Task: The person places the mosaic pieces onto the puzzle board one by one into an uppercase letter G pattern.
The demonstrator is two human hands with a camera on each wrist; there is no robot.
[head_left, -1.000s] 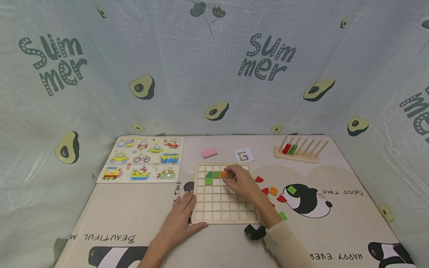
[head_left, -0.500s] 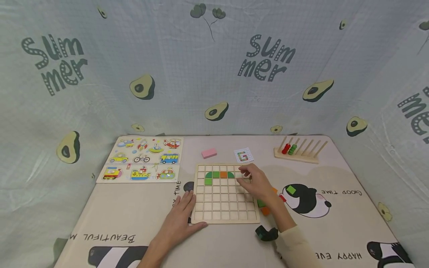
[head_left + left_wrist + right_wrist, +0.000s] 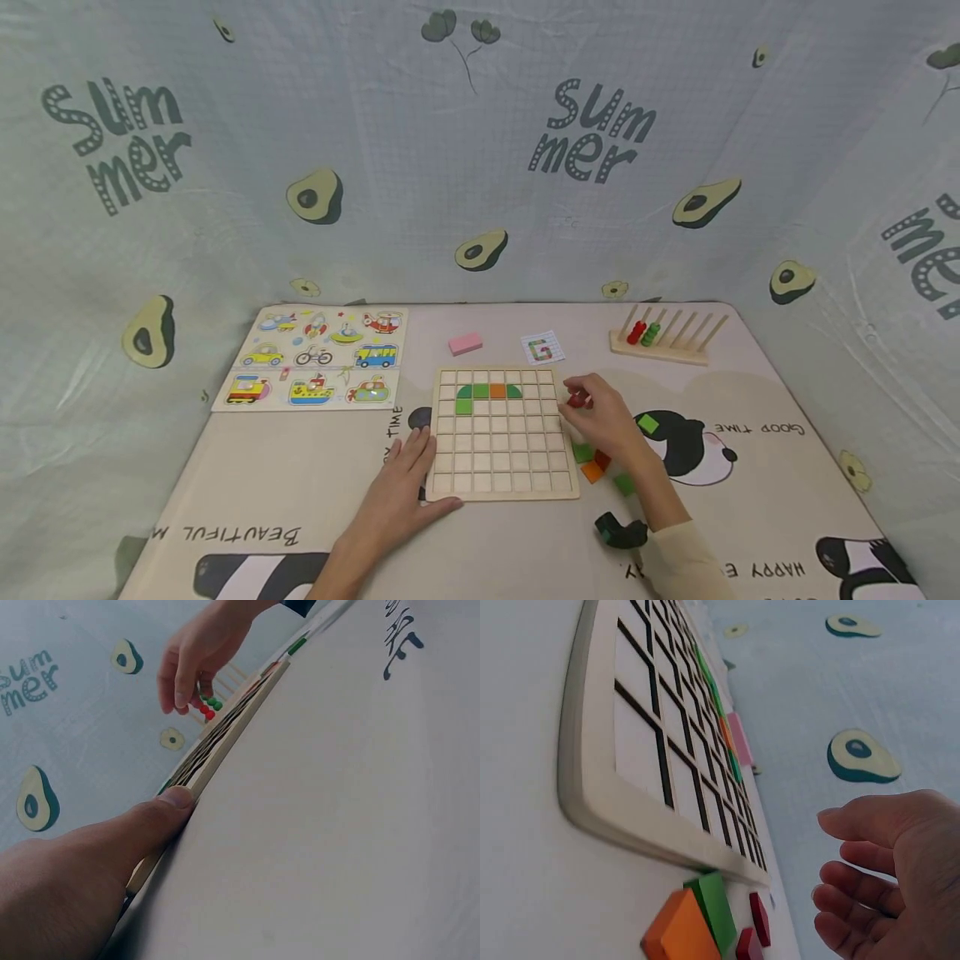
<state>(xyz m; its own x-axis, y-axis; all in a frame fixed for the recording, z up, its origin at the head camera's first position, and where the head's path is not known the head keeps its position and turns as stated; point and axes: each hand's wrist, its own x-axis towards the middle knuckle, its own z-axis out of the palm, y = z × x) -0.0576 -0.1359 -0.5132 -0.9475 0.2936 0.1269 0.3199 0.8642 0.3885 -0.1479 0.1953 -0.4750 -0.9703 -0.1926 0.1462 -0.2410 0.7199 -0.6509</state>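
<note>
Bare beige worktop [image 3: 750,500] lies lower right. The left hand [image 3: 401,492] rests flat against the wooden grid board's [image 3: 498,492] lower-left edge; the right hand [image 3: 603,417], fingers loosely curled, hovers over a red wooden piece [image 3: 576,400], hold unclear.

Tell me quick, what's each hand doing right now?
Left hand: open, resting against the grid board.
Right hand: pinching a red piece.
</note>
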